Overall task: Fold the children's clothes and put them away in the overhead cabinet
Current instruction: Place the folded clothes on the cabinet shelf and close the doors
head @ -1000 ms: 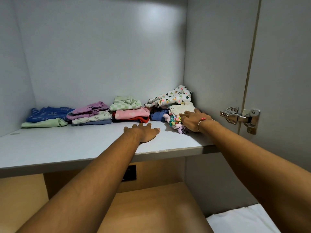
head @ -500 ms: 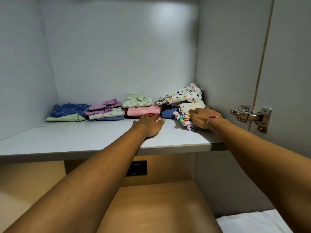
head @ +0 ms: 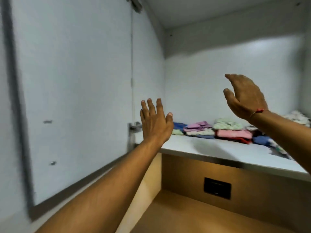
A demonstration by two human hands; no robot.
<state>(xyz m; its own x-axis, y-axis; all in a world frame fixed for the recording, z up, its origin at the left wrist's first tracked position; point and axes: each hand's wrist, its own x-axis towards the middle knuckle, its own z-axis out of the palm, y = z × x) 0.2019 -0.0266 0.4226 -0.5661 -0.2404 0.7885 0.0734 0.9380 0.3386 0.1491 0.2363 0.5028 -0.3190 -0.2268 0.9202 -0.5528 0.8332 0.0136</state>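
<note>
- No brand, label or writing can be read; the picture is motion-blurred.
- The children's clothes (head: pixel 218 130) sit as a row of small folded stacks, blue, lilac, pale green check over pink and red, and a dark blue piece, on the cabinet shelf (head: pixel 218 148) at about 3 o'clock of the frame, along the back wall.
- A printed white garment (head: pixel 297 117) lies at the row's far 3 o'clock end, partly hidden by the right forearm.
- The left hand (head: pixel 155 122) is raised near centre, fingers spread, holding nothing, close to the open cabinet door (head: pixel 75 89) at 9 o'clock.
- The right hand (head: pixel 244 96) hangs at 2 o'clock above the stacks, loosely spread and empty, a red thread bracelet (head: pixel 257 111) on its wrist.
- Below the shelf, at 5 o'clock, a dark panel (head: pixel 217 188) sits in a wooden wall.
</note>
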